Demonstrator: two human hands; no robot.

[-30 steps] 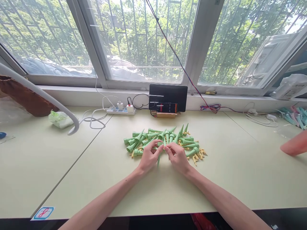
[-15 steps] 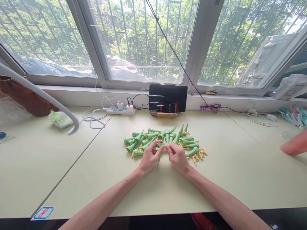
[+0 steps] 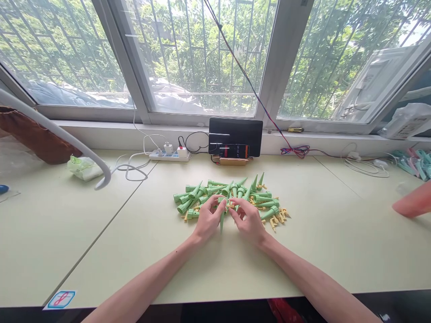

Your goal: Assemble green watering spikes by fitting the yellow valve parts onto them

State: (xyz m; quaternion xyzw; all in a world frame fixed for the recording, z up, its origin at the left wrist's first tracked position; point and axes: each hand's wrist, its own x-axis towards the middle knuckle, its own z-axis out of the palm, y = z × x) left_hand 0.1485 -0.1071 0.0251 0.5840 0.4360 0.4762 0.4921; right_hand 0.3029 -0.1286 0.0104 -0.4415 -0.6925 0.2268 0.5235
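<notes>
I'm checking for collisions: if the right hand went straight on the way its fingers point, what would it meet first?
Most likely the small yellow piece at the fingertips of the right hand, then the left hand with its green cone; depth there is hard to judge.

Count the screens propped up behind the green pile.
2: the large black screen and the phone in front of its lower part. More could be hidden behind.

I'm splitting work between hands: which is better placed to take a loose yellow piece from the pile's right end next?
Probably the right hand: it is nearer those loose yellow pieces, while the left hand holds a green cone. The right seems to pinch a yellow part, though.
</notes>
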